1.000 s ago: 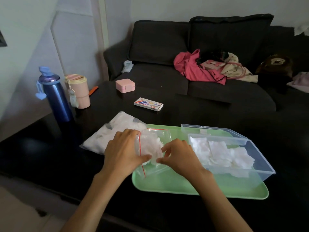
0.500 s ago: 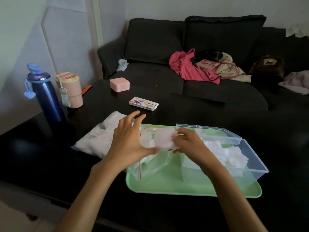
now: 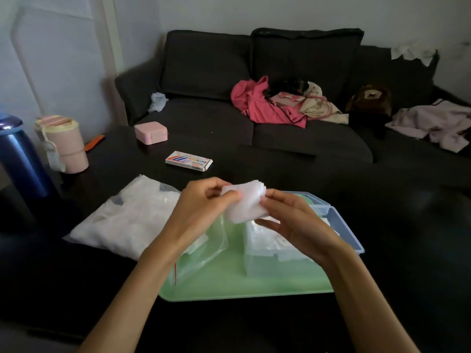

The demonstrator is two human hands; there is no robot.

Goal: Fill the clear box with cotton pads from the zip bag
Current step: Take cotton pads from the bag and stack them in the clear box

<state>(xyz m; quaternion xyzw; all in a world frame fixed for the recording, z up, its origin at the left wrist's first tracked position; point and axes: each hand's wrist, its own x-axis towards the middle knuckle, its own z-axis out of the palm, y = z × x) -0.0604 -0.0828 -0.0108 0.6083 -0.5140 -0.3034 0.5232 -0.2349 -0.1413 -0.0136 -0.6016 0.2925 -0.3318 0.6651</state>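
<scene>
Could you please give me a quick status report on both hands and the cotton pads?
Left hand and right hand both pinch a stack of cotton pads, raised above the tray. Clear box open, partly filled. Zip bag open on tray. Path clear.

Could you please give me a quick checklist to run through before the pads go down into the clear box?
1. Stack of cotton pads held by both hands, left hand and right hand: ok.
2. Clear box open, lid off: ok.
3. Room left in the box: cannot tell, the right hand covers it.
4. Box sits on the green tray: ok.
5. Zip bag lies beside the box, out of the path: ok.
</scene>
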